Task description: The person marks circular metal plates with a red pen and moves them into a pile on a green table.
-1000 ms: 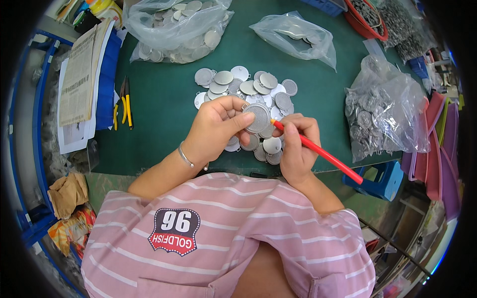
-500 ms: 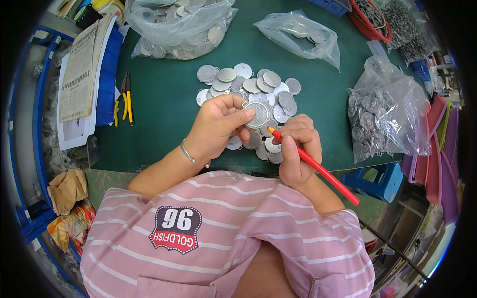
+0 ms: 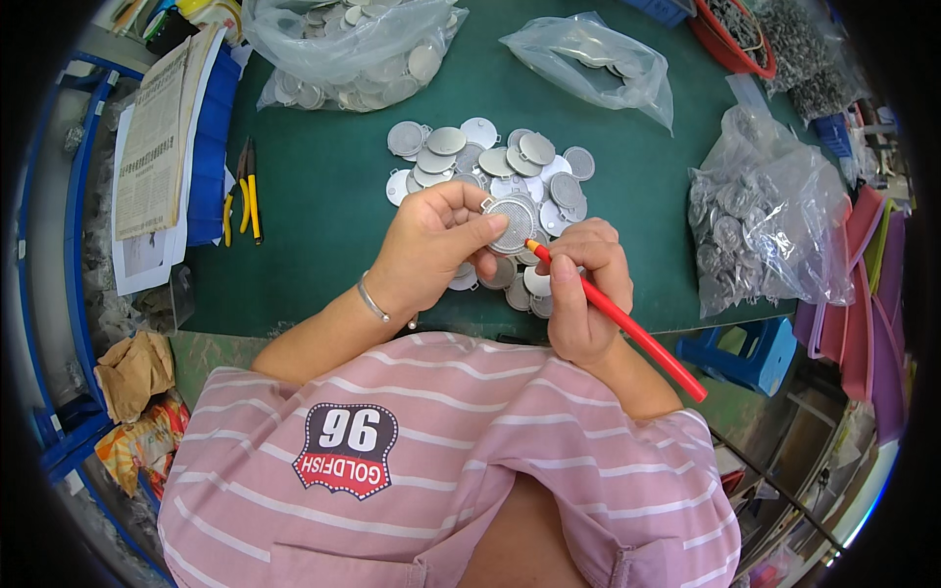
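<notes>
Between thumb and fingers, my left hand point(image 3: 436, 240) pinches a round silver metal disc point(image 3: 512, 223) with a small loop on its rim and a textured face. My right hand point(image 3: 590, 294) grips a red pencil-like stick point(image 3: 642, 343) with a yellowish tip. That tip meets the disc's lower right edge, or sits just beside it; I cannot tell which. Beneath and beyond both hands lies a loose pile of similar discs point(image 3: 447, 141) on the green tabletop point(image 3: 343, 186). My fingers hide part of the pile.
Clear plastic bags of discs point(image 3: 392, 83) and of metal parts point(image 3: 730, 235) stand far left and right. Another bag point(image 3: 598, 69) lies at the back. Yellow-handled pliers point(image 3: 253, 201) rest beside a blue bin point(image 3: 211, 147) with papers. A red basket point(image 3: 760, 59) sits far right, a blue stool point(image 3: 745, 353) below.
The red stick's tip has moved slightly up to the disc's edge. The disc has shifted a little to the right in my left hand's pinch.
</notes>
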`<state>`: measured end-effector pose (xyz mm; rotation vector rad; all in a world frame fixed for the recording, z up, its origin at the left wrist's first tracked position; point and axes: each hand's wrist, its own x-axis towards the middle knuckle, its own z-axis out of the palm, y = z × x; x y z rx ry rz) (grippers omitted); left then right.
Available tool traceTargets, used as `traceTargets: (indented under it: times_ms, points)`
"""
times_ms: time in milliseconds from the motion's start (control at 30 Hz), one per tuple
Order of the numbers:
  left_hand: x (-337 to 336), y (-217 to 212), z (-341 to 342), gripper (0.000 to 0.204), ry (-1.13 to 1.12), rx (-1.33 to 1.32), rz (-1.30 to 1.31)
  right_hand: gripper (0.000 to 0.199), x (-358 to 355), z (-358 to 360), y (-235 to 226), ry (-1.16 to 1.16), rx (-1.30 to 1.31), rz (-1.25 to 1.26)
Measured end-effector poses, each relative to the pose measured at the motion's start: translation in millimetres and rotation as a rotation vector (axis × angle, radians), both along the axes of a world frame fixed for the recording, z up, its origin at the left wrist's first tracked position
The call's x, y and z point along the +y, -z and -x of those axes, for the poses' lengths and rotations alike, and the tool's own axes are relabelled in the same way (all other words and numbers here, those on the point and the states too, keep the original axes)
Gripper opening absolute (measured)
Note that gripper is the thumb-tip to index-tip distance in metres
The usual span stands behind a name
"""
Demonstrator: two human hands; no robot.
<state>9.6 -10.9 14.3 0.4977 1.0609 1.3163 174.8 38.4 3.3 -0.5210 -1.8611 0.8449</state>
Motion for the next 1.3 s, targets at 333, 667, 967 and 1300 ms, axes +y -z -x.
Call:
traceTargets:
  times_ms: [333, 667, 967, 1300]
  points:
    - [2.0, -0.4, 2.9, 0.014, -0.018, -0.07, 0.046, 0.007, 1.5, -2.0, 1.2, -0.036, 0.049, -0.024]
    - [1.6, 0.9, 0.8, 0.012, -0.021, -0.03, 0.006, 0.009, -0.2, 3.4, 0.0, -0.056, -0.045, -0.055]
    - [4.6, -7.7, 3.4, 0.016, -0.007, -0.092, 0.048, 0.019, 6.7, 3.5, -2.6, -0.047, -0.008, -0.112]
    - [8.1, -3.4, 6.1, 0.024, 0.192, 0.15, 0.07, 0.012, 10.3, 6.3, -1.3, -0.075, 0.317, 1.034]
